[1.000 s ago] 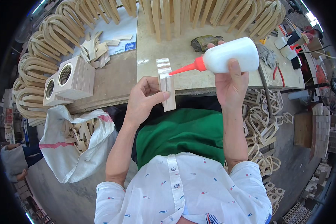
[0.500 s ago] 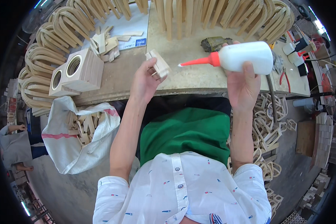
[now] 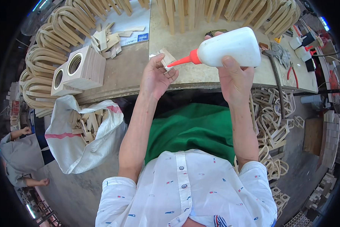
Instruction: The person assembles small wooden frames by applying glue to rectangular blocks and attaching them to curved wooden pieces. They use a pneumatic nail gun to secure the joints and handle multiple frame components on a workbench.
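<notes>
My right hand (image 3: 236, 77) is wrapped round a white glue bottle (image 3: 230, 47) with a red nozzle, tipped so that it points left. The nozzle's tip meets a small pale wood piece (image 3: 166, 56) above the workbench (image 3: 200, 77). That piece is gripped between the thumb and fingers of my left hand (image 3: 156, 77), palm up. Part of it is hidden by the fingers and nozzle, and whether glue is flowing out I cannot tell.
Curved wooden frames (image 3: 66, 26) line the bench's back edge. Wood slips (image 3: 109, 41) and ring-holed blocks (image 3: 86, 68) sit at left, above a white sack (image 3: 64, 147) of offcuts. Red-handled pliers (image 3: 293, 75), a grey glove (image 3: 279, 53) and a hammer (image 3: 274, 62) lie right. Another person (image 3: 24, 155) stands far left.
The glue bottle in my right hand has moved left, bringing its nozzle to the wood piece. My left hand has shifted slightly right and turned the piece.
</notes>
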Motion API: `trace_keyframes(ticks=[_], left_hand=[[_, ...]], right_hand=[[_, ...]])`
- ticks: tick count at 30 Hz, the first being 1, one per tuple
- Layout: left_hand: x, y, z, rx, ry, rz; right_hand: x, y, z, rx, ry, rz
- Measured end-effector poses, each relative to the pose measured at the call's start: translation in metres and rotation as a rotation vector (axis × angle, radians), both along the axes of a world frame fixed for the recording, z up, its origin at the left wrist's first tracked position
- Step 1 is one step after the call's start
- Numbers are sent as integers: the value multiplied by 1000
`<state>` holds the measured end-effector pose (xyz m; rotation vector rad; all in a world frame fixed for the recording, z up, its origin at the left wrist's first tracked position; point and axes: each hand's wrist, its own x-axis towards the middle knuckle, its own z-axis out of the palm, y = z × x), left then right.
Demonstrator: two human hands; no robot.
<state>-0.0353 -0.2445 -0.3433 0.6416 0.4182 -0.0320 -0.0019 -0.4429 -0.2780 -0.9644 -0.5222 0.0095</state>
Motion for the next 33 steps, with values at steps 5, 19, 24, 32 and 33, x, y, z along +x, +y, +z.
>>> trace_keyframes(ticks=[5,19,24,32,33], left_hand=[[-3,-1,3,20,3,14],[-1,12,-11,-195,66,40],[0,4,-13,-258,57,64],[1,-9,-10,-277,84,75],[0,-10,-9,-275,89,74]], right_hand=[[-1,-2,-1,7,-1,-23],[-5,-7,-9,150,172,-109],[-8,0,-17,133,180,-100],[-10,6,-18,109,156,-89],[-10,6,-18,113,155,-88]])
